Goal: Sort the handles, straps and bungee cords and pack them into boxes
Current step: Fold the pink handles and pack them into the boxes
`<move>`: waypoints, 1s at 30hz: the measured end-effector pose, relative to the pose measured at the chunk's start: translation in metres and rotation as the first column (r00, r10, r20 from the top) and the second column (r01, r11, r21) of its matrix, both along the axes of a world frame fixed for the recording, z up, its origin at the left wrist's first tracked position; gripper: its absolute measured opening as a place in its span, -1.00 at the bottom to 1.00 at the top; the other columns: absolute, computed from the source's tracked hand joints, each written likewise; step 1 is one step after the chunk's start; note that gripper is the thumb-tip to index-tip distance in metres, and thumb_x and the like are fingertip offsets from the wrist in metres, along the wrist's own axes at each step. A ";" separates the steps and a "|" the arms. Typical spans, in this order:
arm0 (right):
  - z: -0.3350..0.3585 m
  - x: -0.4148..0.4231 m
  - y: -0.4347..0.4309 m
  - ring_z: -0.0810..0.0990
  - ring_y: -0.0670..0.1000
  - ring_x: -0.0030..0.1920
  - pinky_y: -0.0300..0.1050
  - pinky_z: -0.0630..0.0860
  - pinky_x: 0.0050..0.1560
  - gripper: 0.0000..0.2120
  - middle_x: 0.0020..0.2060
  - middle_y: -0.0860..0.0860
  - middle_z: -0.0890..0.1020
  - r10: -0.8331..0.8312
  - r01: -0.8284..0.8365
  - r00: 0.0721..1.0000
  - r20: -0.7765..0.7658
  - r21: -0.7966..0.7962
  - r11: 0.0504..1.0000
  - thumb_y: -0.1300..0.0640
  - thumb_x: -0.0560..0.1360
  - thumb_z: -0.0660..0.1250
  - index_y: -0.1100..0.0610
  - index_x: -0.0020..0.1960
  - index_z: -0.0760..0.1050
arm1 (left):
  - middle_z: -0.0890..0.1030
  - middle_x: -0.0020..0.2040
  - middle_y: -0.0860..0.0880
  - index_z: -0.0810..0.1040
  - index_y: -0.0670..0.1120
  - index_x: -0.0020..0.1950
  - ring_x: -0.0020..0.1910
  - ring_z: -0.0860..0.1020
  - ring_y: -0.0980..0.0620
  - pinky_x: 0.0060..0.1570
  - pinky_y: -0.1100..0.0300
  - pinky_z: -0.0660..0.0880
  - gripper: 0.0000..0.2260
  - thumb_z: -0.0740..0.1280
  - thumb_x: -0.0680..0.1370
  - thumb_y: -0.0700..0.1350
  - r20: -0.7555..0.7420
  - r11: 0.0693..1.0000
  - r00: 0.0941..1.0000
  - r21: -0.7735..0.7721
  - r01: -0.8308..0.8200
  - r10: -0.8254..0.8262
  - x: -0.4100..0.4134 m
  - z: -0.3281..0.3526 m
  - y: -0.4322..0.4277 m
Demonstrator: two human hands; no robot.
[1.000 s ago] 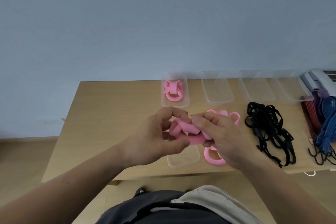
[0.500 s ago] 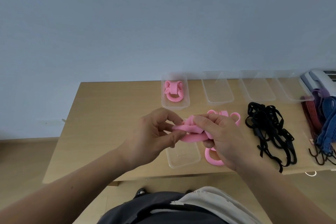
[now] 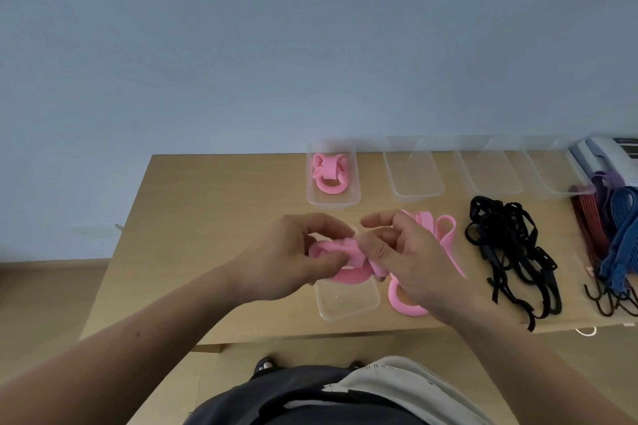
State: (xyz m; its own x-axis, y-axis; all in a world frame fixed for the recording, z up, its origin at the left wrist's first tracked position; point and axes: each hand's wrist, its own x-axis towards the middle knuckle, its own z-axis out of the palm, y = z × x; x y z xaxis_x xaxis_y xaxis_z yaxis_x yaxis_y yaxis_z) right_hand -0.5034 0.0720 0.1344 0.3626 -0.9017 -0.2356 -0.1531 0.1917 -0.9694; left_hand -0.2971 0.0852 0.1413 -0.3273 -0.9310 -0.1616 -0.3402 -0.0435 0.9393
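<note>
Two hands worked one pink handle (image 3: 340, 254), its strap folded up, just above the near box (image 3: 345, 304) on the bench (image 3: 207, 217). Vs. 1 s ago the bundle sat lower & flatter, and the right hand (image 3: 414, 262) had lifted its forefinger off. The fold looked abt done, so drop-in prob. next. Left hand (image 3: 286, 259) grip: thumb & fingers curled, pinching the fold. Right grip: thumb & lower fingers pinched the strap by the ring. One packed handle (image 3: 329, 172) sat in the far box (image 3: 331, 198); a spare handle (image 3: 409, 311) lay under the right hand. Black straps (image 3: 507, 245) & bungee cords (image 3: 618, 245) lay unsorted.
</note>
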 end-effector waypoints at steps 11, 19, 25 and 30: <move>-0.010 0.013 -0.006 0.51 -0.05 -0.37 -0.25 0.52 -0.24 -0.76 -0.38 0.00 0.62 -0.051 0.060 0.977 0.208 -0.040 0.997 0.19 0.29 0.45 0.20 -0.05 0.57 | 0.58 -0.12 -0.02 0.50 -0.14 -0.04 -0.43 0.57 -0.02 -0.44 0.12 0.47 -0.77 0.46 0.37 -0.18 -0.254 0.985 0.953 0.089 -0.145 0.163 0.014 -0.010 -0.002; -0.028 0.030 -0.011 0.48 -0.04 -0.40 -0.22 0.48 -0.32 -0.83 -0.37 0.17 0.56 -0.097 0.114 0.990 0.104 -0.176 0.978 0.26 0.43 0.46 -0.01 -0.13 0.60 | 0.61 -0.11 -0.06 0.52 -0.11 -0.05 -0.43 0.56 -0.06 -0.37 0.11 0.49 -0.81 0.42 0.38 -0.21 -0.266 0.972 0.936 0.107 -0.210 0.231 0.027 -0.021 -0.006; -0.031 0.040 -0.011 0.58 -0.05 -0.22 -0.08 0.56 -0.21 -0.85 -0.16 -0.09 0.62 0.023 -0.071 0.987 -0.162 -0.300 0.951 -0.04 0.48 0.40 -0.09 0.03 0.50 | 0.62 -0.19 -0.17 0.54 -0.20 -0.04 -0.36 0.57 -0.10 -0.32 0.08 0.51 -0.83 0.42 0.40 -0.22 -0.291 0.959 0.917 0.161 -0.234 0.273 0.041 -0.033 -0.016; -0.035 0.051 -0.013 0.55 -0.10 -0.04 -0.26 0.51 -0.06 -0.56 -0.02 -0.21 0.55 -0.045 -0.145 0.920 -0.389 -0.446 0.883 -0.21 0.34 0.42 -0.09 0.14 0.43 | 0.62 -0.18 -0.17 0.54 -0.22 -0.03 -0.34 0.58 -0.06 -0.28 0.12 0.54 -0.88 0.43 0.47 -0.31 -0.297 0.953 0.913 0.197 -0.228 0.280 0.047 -0.042 -0.029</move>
State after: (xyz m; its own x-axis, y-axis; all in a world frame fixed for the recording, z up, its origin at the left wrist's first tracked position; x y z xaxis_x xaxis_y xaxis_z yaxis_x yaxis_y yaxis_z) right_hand -0.4522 0.0591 0.0994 0.3790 -0.9226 0.0711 -0.5215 -0.2764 -0.8072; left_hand -0.2499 0.0563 0.0993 -0.1409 -0.9612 -0.2372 0.0166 -0.2418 0.9702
